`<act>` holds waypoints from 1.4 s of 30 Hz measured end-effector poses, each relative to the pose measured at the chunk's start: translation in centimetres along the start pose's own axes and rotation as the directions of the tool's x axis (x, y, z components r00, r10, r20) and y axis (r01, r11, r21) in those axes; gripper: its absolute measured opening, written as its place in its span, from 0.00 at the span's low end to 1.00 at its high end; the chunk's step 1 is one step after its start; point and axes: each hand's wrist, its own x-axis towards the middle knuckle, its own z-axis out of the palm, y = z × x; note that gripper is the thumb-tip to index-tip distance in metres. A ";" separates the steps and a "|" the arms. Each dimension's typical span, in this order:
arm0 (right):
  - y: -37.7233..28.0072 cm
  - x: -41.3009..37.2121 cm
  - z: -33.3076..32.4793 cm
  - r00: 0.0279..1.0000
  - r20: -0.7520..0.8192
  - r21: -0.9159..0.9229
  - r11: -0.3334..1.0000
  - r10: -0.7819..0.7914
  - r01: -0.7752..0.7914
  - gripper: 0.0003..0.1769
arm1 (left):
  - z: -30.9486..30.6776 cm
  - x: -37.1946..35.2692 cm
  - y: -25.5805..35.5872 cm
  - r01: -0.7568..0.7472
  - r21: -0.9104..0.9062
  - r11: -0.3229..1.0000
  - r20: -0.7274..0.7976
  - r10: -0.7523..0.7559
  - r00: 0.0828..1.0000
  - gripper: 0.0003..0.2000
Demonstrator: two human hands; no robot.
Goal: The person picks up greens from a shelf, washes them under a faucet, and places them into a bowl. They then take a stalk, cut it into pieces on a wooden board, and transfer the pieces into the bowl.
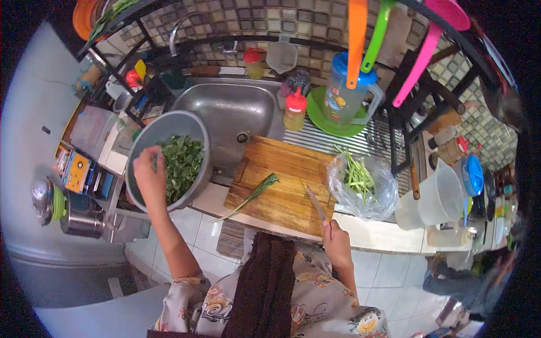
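Observation:
My left hand (150, 173) is over the near left side of a grey basin (132, 158), its fingers bent and apart, with nothing visible in them. Chopped leafy greens (183, 166) fill the bottom of the basin beside the fingers. In my right hand (336, 243) is a knife (316, 204), its blade pointing away over the right part of a wooden cutting board (282, 169). A single spring onion (253, 194) lies slantwise on the board, its pale end reaching past the near left edge. A clear plastic bag (377, 205) with cut green stalks (358, 176) sits right of the board.
A steel sink (225, 101) lies behind the board. Beyond the board stand a red-capped bottle (295, 110) and a blue-lidded jug (346, 96) on a green plate (321, 124). A clear pitcher (431, 197) stands at right. Orange, green and pink utensils (417, 65) hang overhead.

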 end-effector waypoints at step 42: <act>-1.2 2.3 4.0 0.995 -0.015 -0.065 0.994 -0.094 0.093 0.16 | 16.8 -14.3 12.6 -0.308 -0.260 0.915 0.287 0.378 0.880 0.13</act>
